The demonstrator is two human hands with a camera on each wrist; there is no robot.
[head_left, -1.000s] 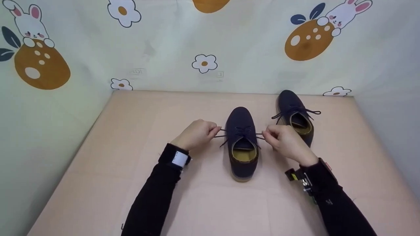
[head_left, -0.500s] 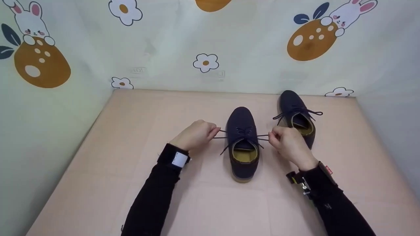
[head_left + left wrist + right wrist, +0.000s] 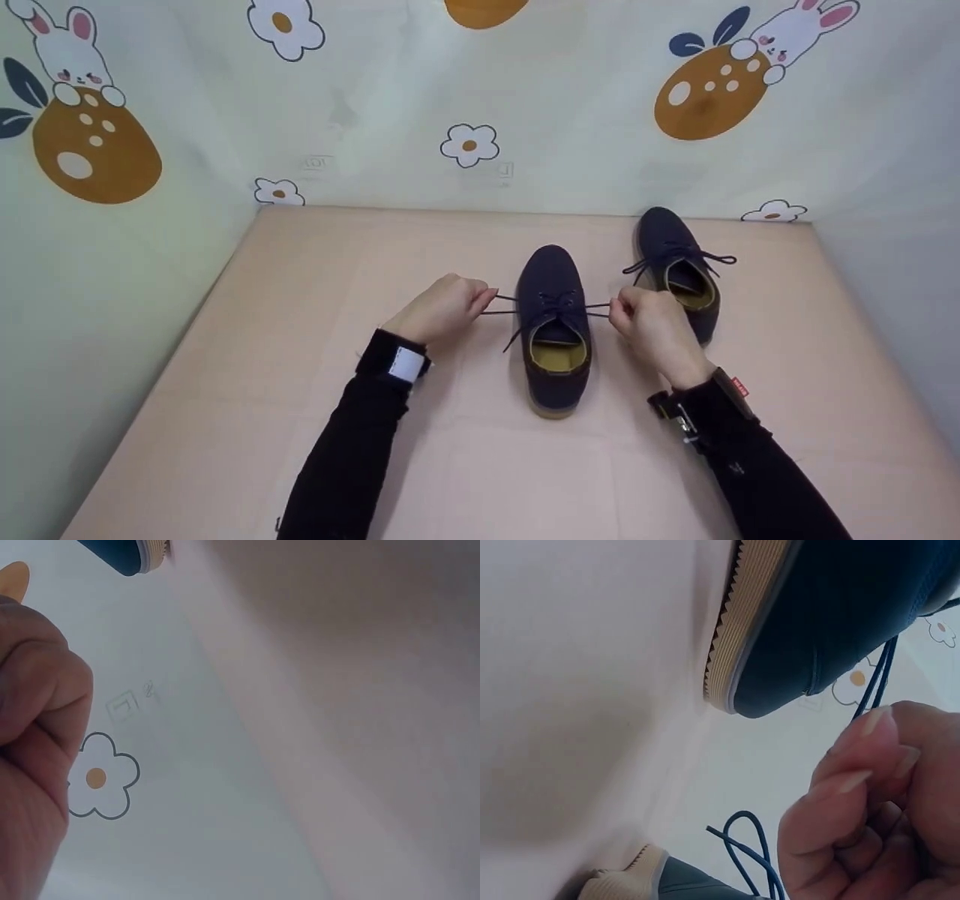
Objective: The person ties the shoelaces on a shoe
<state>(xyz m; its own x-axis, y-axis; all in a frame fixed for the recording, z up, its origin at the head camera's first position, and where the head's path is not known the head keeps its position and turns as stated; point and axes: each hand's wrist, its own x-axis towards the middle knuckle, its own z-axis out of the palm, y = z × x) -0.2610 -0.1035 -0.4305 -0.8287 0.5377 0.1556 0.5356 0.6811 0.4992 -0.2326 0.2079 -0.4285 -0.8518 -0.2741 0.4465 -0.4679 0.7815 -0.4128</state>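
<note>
A dark navy lace-up shoe (image 3: 551, 274) stands upright on the table, toe pointing away, its yellow insole showing. To its left, my left hand (image 3: 448, 306) pinches a loop of the shoelace (image 3: 506, 298), drawn out sideways from the bow. On the opposite side my right hand (image 3: 654, 326) pinches the other lace loop (image 3: 598, 310). Both loops look taut. The right wrist view shows the curled fingers (image 3: 829, 810) with the doubled lace (image 3: 875, 679) running up to the shoe. In the left wrist view the curled left hand (image 3: 41, 690) hides its own grip.
A matching shoe (image 3: 660, 229) with a tied bow stands behind the right hand, partly covered by it. The pale pink tabletop (image 3: 517, 480) meets a patterned backdrop (image 3: 375, 97) with flowers and rabbits at the back and sides.
The right hand moved slightly outward and the lace between it and the shoe lengthened, then it shifted back a little. The left hand barely moved and keeps its loop.
</note>
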